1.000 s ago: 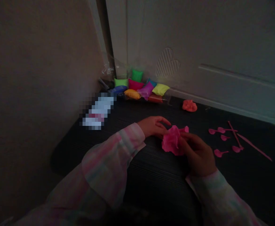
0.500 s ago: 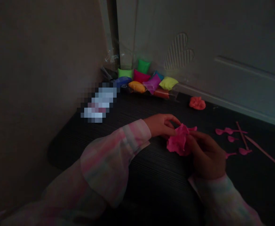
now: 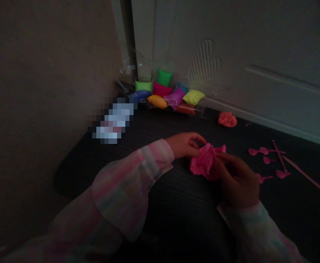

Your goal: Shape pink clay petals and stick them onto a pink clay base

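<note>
A pink clay flower (image 3: 204, 160) with thin ruffled petals is held between both hands above the dark table. My left hand (image 3: 183, 145) grips its far left side, fingers curled and partly hidden behind the petals. My right hand (image 3: 238, 179) pinches the right side between thumb and fingers. To the right of that hand lie several small pink clay petals (image 3: 282, 174) with narrow tails, and two thin pink sticks (image 3: 302, 172), one lying at an angle to the other.
An orange clay flower (image 3: 227, 119) sits near the back edge of the dark table (image 3: 160, 131). Colourful clay packets (image 3: 157, 101) in clear wrapping lie at the back by a pale panel (image 3: 231, 44) with a heart relief. A blurred-out pale object (image 3: 116, 120) lies at the left.
The whole view has shifted slightly, so things sit a little further left. Both hands stay on the pink flower, whose right-hand petal appears a bit more spread.
</note>
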Motion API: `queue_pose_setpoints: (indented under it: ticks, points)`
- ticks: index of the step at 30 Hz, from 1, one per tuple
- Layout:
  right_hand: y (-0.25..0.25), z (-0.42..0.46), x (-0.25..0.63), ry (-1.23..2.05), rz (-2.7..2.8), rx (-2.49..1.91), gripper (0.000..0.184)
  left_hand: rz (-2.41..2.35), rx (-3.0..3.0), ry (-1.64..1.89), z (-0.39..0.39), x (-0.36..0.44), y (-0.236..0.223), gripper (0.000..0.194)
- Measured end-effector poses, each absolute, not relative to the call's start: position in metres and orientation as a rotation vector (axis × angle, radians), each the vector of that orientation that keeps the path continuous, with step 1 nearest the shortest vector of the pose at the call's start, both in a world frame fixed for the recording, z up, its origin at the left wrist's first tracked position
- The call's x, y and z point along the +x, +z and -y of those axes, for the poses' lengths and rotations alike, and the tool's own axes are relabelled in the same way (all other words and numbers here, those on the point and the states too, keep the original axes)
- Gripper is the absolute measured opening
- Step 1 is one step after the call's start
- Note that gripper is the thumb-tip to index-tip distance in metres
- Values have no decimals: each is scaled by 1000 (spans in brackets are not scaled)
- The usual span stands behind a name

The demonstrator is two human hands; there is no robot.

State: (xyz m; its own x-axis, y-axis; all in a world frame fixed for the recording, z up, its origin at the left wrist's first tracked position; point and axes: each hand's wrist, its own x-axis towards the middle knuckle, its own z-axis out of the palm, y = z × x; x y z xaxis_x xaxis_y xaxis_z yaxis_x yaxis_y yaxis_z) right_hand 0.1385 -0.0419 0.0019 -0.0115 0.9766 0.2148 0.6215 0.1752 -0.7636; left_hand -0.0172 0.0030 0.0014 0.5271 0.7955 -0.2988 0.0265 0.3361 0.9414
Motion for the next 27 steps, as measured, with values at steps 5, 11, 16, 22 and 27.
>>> queue_pose_setpoints:
  ticks: [5,11,16,22,27]
  points:
    - [1,42,137,598,1686,-1507,14,-894,1144,597,-3,-17,3,36]
    - [-1,44,143,610,1700,-1467,16,-876,1213,673,2,-18,5,36]
    - [-3,49,152,644,1714,-1404,13,-870,1283,754,9,-19,2,34]
    - [-4,51,155,573,1720,-1289,15,-829,1267,804,15,-17,4,30]
    - [-1,50,158,539,1735,-1258,22,-848,1290,820,19,-13,8,28]
